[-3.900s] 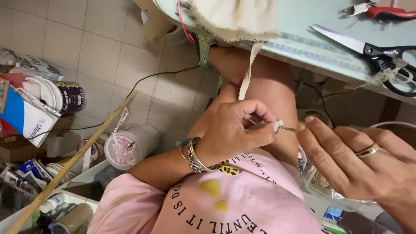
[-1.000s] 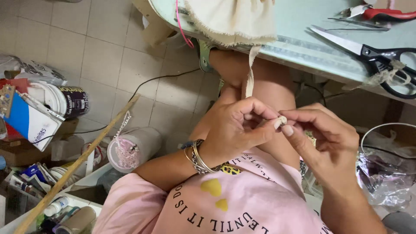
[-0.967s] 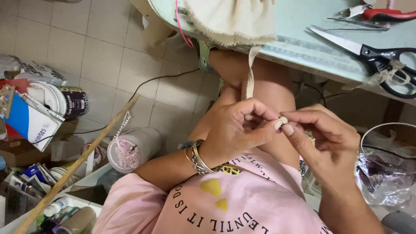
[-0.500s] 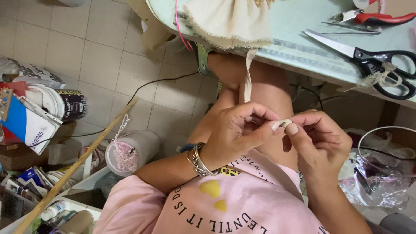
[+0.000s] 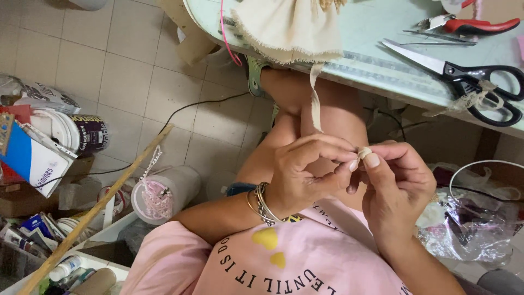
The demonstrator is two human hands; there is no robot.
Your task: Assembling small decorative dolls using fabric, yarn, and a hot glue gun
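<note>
While the person is sitting at the pale green table [image 5: 382, 60], both hands are meeting over the lap, fingertip to fingertip. The left hand [image 5: 305, 177] is curling its fingers inward, thumb and forefinger pinching narrow on a small whitish piece of fabric [image 5: 364, 153]. The right hand [image 5: 401, 191] is closing on the same piece from the other side, its thumb pressing against the top of it. What the piece is exactly cannot be told at this size; it is lying between the two thumbs, just above the bare knee. Metal bangles [image 5: 261, 203] are sitting on the left wrist. A pink printed shirt [image 5: 284, 262] is filling the lower edge of the view.

On the table, a cream frayed cloth [image 5: 289, 27] is hanging over the near edge, with a narrow strip [image 5: 315, 95] dangling down from it toward the hands, not touching them as far as can be seen. Black-handled scissors [image 5: 464, 74] are lying to the right, blades pointing left, and red-handled pliers [image 5: 469, 24] are resting beyond them, well apart from the hands.

To the left on the tiled floor, a clear tub with pink contents [image 5: 164, 194] is standing beside a slanting wooden stick [image 5: 98, 207]. A crumpled plastic bag [image 5: 475, 224] is lying to the right of the right hand.
</note>
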